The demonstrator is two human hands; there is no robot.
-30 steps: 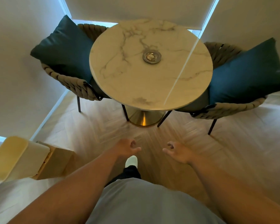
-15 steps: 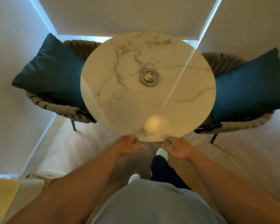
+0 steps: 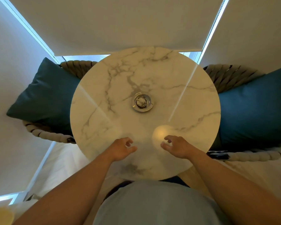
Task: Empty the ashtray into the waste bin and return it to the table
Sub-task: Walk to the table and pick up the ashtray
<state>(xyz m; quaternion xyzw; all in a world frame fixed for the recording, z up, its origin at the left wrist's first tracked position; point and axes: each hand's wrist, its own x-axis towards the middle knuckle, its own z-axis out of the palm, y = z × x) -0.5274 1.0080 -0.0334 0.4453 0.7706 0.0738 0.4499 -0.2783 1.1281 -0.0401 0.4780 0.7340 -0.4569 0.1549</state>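
Observation:
A round metal ashtray (image 3: 142, 103) with grey ash in its bowl sits near the middle of a round white marble table (image 3: 104, 95). My left hand (image 3: 122, 149) hovers over the table's near part, fingers loosely curled and empty. My right hand (image 3: 177, 146) hovers beside it to the right, fingers apart, holding nothing. Both hands are well short of the ashtray. A pale yellow bin (image 3: 0, 215) shows only as a corner at the bottom left.
Two woven chairs flank the table, each with a dark teal cushion: one cushion on the left (image 3: 45, 98), another cushion on the right (image 3: 253, 111). A drawn blind (image 3: 128, 25) and walls close in behind. Light wooden floor (image 3: 62, 163) lies at the left.
I have come closer to the table, which now fills more of the view. Both hands have moved from the table's near edge to over its surface. The bin has slid almost out of view.

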